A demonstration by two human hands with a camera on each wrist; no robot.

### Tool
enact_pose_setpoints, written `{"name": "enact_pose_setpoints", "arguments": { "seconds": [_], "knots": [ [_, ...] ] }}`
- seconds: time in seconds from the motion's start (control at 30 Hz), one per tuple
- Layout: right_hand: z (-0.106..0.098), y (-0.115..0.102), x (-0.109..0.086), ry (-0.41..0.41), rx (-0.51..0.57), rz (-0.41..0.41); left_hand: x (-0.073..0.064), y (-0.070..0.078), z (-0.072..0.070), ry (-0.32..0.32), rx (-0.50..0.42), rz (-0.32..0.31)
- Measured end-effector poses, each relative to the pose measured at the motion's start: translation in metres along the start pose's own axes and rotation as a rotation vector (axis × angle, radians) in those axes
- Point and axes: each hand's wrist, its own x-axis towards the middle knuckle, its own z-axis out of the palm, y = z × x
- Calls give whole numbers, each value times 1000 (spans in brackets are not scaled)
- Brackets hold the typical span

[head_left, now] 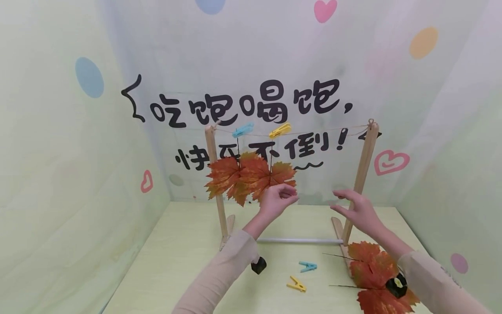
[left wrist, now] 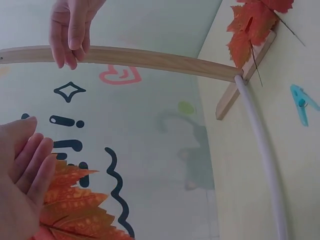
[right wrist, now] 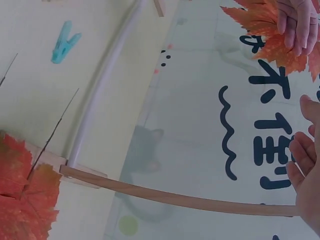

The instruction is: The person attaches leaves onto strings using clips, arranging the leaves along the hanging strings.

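Two orange-red artificial maple leaves hang from a thin string. A blue clothespin (head_left: 243,130) clips the stem of the left leaf (head_left: 223,174), and a yellow clothespin (head_left: 280,130) that of the right leaf (head_left: 256,176). My left hand (head_left: 277,201) is just in front of the right leaf's lower edge, its fingers loosely bent and holding nothing. Beside the right wooden post (head_left: 365,161), my right hand (head_left: 361,213) is raised with thumb and fingers apart, also holding nothing. In the left wrist view, the fingers of the left hand (left wrist: 22,175) overlap an orange leaf (left wrist: 75,205).
On the table (head_left: 164,270) lie a blue clothespin (head_left: 307,266) and a yellow clothespin (head_left: 296,284). More red leaves (head_left: 372,266) with thin stems lie at the right, under my forearm. A pale rod (head_left: 300,240) joins the stand's feet; a printed cloth backdrop (head_left: 274,52) stands behind.
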Motion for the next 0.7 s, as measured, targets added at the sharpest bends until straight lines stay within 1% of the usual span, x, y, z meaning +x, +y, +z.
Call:
{"name": "enact_pose_setpoints", "arguments": {
  "seconds": [0.07, 0.17, 0.4, 0.6, 0.7],
  "knots": [
    [2, 3, -7, -14, -15, 26, -2, -3, 6, -7, -2, 2],
    [5, 9, -17, -13, -4, 36, -5, -8, 14, -22, -8, -2],
    [14, 21, -42, -14, -10, 84, -14, -20, 32, -70, 2, -38],
    [18, 28, -63, -47, -24, 173, -19, -30, 46, -96, 6, -48],
    [19, 34, -73, -62, -16, 213, -22, -33, 54, -107, 14, -54]
  ]
}}
